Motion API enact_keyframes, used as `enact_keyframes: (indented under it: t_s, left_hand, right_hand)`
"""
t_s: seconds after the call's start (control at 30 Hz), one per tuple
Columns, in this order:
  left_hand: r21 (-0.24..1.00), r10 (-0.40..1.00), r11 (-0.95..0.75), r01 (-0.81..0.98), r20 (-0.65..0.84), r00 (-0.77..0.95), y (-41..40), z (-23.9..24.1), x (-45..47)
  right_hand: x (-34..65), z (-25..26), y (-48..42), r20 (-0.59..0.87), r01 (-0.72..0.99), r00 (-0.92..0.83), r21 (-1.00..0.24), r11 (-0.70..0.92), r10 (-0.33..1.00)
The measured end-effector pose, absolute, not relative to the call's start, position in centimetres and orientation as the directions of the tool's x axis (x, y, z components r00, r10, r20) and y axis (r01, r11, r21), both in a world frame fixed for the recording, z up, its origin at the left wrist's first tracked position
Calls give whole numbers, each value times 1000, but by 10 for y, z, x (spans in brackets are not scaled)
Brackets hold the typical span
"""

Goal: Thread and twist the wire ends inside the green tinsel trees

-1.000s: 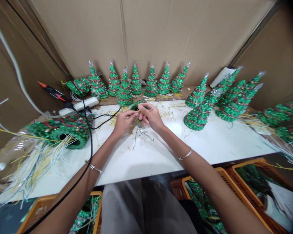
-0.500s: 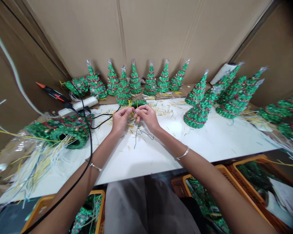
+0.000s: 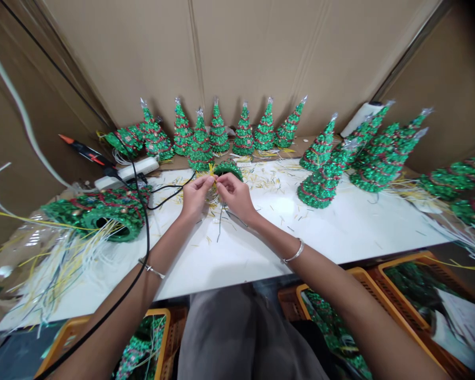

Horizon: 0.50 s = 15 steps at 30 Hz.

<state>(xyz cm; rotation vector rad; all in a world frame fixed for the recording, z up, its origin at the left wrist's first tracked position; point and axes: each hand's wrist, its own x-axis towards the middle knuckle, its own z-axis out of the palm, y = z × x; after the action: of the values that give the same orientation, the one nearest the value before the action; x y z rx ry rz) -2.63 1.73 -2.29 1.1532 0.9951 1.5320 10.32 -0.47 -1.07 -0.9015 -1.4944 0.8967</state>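
My left hand [image 3: 193, 195] and my right hand [image 3: 234, 193] meet over the middle of the white table [image 3: 261, 248]. Both are closed in a pinch on a bunch of thin yellow and dark wires [image 3: 212, 174] that comes out of a small green tinsel tree [image 3: 228, 168] lying just behind my fingers. Dark wire ends [image 3: 221, 221] hang down below my hands onto the tabletop. A thin bracelet sits on each wrist.
A row of small green trees [image 3: 217, 134] stands along the cardboard back wall, larger ones [image 3: 324, 179] lean at the right. A tree on its side with loose wires [image 3: 103, 208] lies left. A power strip [image 3: 129, 171] and black cable [image 3: 146, 232] run left. Orange crates [image 3: 380, 295] stand below.
My hands have shifted slightly left and away from me, and the yellow wire ends now stick up between my fingertips. The view has dipped a little.
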Motion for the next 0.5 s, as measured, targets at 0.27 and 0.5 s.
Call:
enact_keyframes:
  t_s: [0.27,0.5]
  left_hand:
    - [953,972,-229,-198,213,-98,16,-19,-25]
    - [950,964,-259,-171,245,-99,16,-19,-25]
  right_hand:
    - [107,-14,0,454,145,-88,-875,462,887]
    - [111,-13,2,466,175,-107,-861,478,878]
